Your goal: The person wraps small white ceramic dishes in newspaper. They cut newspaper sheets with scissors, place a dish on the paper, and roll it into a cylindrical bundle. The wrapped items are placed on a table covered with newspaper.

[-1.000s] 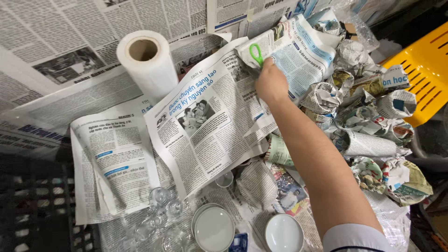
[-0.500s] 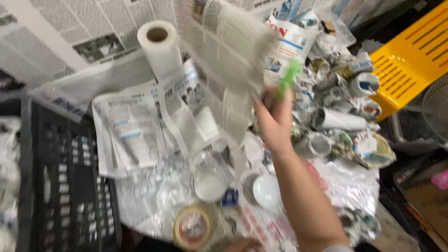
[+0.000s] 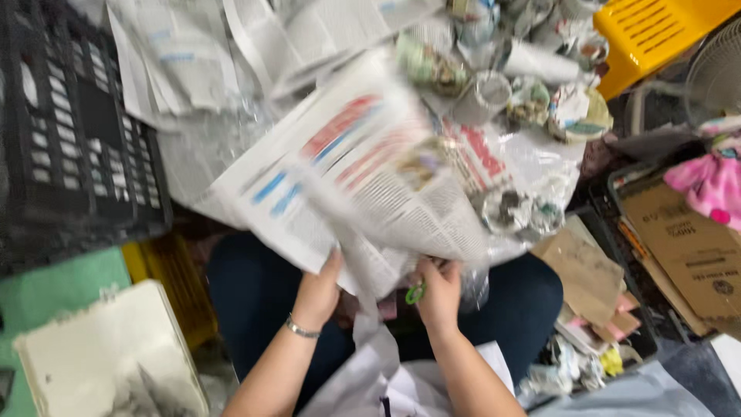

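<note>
I hold a large sheet of newspaper [image 3: 363, 177] over my lap, blurred with motion, its print in red, blue and black columns spreading up and away from me. My left hand [image 3: 318, 289] grips the sheet's near edge, thumb on top and fingers closed under the paper, a thin metal bracelet [image 3: 301, 330] on that wrist. My right hand [image 3: 438, 289] pinches the same near edge just beside it, and a pair of scissors with a green handle [image 3: 415, 293] hangs from that hand's fingers, touching the paper's lower corner. The two hands are near each other but apart, each clamped on the sheet. Beyond the newspaper, further from me, more loose newspaper pages [image 3: 255, 38] lie in a heap, and to the right of my sheet a cluster of paper-wrapped cups and small bowls [image 3: 525, 93] sits on clear plastic film [image 3: 540, 158]. To the left of the newspaper stands a black plastic crate [image 3: 69, 131] with a grid wall. Past the wrapped cups, at the far right corner, is a yellow plastic crate [image 3: 656, 31]. Right of my sheet and nearer me, flattened brown cardboard [image 3: 687, 247] lies on the floor, with a pink cloth [image 3: 706, 181] just beyond it. Left of my left hand, low down, a pale foam box [image 3: 100, 355] rests against a green surface [image 3: 54, 297].
</note>
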